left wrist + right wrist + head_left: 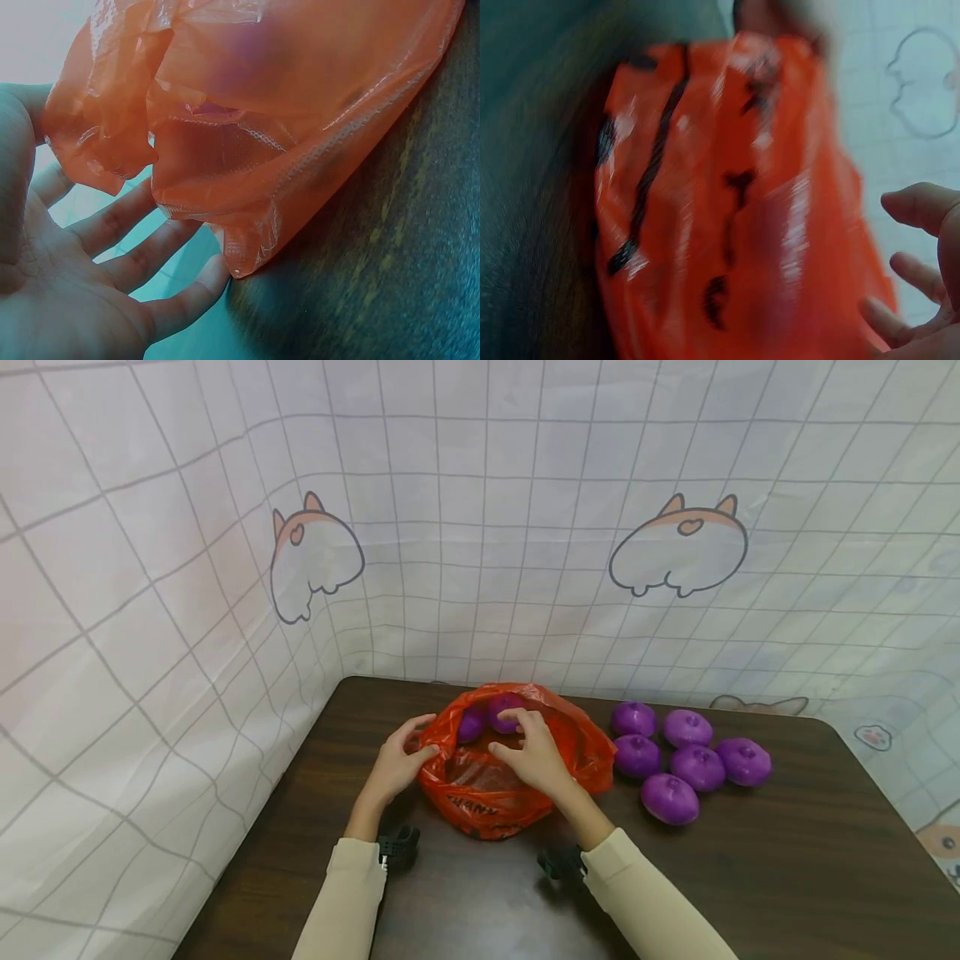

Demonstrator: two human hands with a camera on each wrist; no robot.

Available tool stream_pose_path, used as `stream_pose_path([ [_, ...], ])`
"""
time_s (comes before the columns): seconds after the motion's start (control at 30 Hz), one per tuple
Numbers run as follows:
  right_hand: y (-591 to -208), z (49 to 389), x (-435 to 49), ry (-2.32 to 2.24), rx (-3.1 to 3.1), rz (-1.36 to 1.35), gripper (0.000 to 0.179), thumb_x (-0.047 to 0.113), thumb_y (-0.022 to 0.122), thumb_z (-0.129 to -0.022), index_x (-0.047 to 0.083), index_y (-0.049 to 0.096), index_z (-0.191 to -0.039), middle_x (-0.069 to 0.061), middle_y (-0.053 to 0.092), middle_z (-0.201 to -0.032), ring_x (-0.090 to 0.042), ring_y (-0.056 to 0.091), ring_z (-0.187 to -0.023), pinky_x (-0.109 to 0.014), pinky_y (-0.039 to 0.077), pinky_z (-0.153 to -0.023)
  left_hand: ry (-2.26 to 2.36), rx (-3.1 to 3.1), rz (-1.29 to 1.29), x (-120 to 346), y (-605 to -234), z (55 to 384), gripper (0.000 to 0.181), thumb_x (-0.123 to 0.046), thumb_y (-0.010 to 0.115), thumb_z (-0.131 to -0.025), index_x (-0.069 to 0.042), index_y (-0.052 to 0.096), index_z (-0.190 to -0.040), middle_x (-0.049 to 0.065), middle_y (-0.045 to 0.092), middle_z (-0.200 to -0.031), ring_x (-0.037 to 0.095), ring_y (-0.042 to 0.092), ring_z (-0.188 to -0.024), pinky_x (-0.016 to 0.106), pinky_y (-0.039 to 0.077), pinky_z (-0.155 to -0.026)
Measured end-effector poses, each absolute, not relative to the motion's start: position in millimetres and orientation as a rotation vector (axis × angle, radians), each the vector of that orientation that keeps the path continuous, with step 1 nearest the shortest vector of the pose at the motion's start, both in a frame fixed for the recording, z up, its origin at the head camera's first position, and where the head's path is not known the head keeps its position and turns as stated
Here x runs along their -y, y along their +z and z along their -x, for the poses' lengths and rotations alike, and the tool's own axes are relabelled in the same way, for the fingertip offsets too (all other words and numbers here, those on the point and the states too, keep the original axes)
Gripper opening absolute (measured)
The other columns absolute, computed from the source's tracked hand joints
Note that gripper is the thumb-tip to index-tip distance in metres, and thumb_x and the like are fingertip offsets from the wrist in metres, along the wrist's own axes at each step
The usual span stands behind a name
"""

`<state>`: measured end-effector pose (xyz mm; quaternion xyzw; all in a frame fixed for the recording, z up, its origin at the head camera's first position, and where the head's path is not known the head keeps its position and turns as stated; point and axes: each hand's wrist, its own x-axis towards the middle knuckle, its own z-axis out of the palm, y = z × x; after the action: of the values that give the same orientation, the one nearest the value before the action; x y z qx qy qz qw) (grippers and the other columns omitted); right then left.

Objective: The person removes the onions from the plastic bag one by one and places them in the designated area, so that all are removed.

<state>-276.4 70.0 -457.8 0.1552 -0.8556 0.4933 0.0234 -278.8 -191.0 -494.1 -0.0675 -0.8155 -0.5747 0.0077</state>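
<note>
A thin red plastic bag (487, 777) with black printing stands on the table with its mouth open upward. Inside it, toward the back, show two purple round objects (507, 711), smooth and slightly flattened. My left hand (399, 762) holds the bag's left rim, the thumb over the edge and the fingers outside. In the left wrist view the bag's folds (97, 142) hang between thumb and fingers, hiding the fingertips partly. My right hand (536, 752) is over the bag's mouth, its fingers loosely bent and nothing between them.
Right of the bag, several more purple round objects (698, 767) lie in a cluster, each with a small nub on top. The dark wooden table (787, 860) meets a white grid-patterned curtain (510, 568) at the back and left. Both wrists wear black straps (401, 846).
</note>
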Motion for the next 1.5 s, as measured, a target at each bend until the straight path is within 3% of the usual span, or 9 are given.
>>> stream_pose_path([
  [0.27, -478.3, 309.4, -64.3, 1.497, 2.718, -0.16, 0.07, 0.027, 0.078, -0.089, 0.014, 0.044, -0.149, -0.026, 0.037, -0.148, -0.046, 0.038, -0.134, -0.063, 0.045, -0.103, -1.782, 2.559, 0.206, 190.0, -492.4, 279.9, 0.051, -0.017, 0.068, -0.098, -0.024, 0.054, -0.146, 0.015, 0.063, -0.136, 0.033, 0.062, -0.118, 0.043, 0.057, -0.09],
  [0.4, -483.7, 322.9, -65.9, 1.509, 2.703, -0.107, 0.074, 0.027, 0.079, -0.088, 0.011, 0.042, -0.149, -0.028, 0.044, -0.144, -0.047, 0.041, -0.133, -0.061, 0.046, -0.102, -1.783, 2.561, 0.209, 189.5, -491.6, 281.4, 0.051, -0.017, 0.068, -0.098, -0.027, 0.054, -0.146, 0.014, 0.063, -0.136, 0.032, 0.062, -0.117, 0.043, 0.057, -0.09],
  [0.57, -489.8, 337.6, -68.8, 1.579, 2.67, -0.147, 0.067, 0.022, 0.08, -0.087, -0.001, 0.048, -0.141, -0.023, 0.059, -0.136, -0.041, 0.057, -0.123, -0.055, 0.05, -0.102, -1.802, 2.549, 0.217, 187.7, -491.1, 282.8, 0.051, -0.017, 0.068, -0.098, -0.025, 0.054, -0.147, 0.015, 0.064, -0.134, 0.032, 0.063, -0.116, 0.041, 0.057, -0.088],
  [0.73, -496.2, 347.1, -69.5, 1.599, 2.695, -0.131, 0.067, 0.022, 0.08, -0.088, -0.003, 0.047, -0.141, -0.024, 0.059, -0.137, -0.04, 0.059, -0.123, -0.055, 0.048, -0.107, -1.808, 2.553, 0.214, 187.0, -491.7, 282.8, 0.051, -0.017, 0.068, -0.097, -0.026, 0.054, -0.146, 0.014, 0.063, -0.135, 0.031, 0.063, -0.115, 0.04, 0.058, -0.087],
  [1.1, -499.7, 352.4, -65.3, 1.46, 2.755, -0.077, 0.065, 0.018, 0.078, -0.089, -0.005, 0.047, -0.142, -0.028, 0.06, -0.136, -0.043, 0.059, -0.125, -0.055, 0.048, -0.107, -1.803, 2.558, 0.192, 188.5, -492.3, 280.7, 0.051, -0.016, 0.068, -0.097, -0.027, 0.055, -0.145, 0.014, 0.064, -0.136, 0.031, 0.063, -0.115, 0.038, 0.058, -0.085],
  [1.5, -492.8, 336.2, -66.0, 1.435, 2.746, -0.164, 0.065, 0.014, 0.082, -0.085, 0.009, 0.053, -0.143, -0.021, 0.056, -0.144, -0.042, 0.055, -0.13, -0.059, 0.048, -0.106, -1.791, 2.568, 0.176, 190.4, -492.0, 278.0, 0.051, -0.018, 0.067, -0.098, -0.026, 0.054, -0.146, 0.014, 0.063, -0.137, 0.033, 0.062, -0.118, 0.043, 0.057, -0.089],
])
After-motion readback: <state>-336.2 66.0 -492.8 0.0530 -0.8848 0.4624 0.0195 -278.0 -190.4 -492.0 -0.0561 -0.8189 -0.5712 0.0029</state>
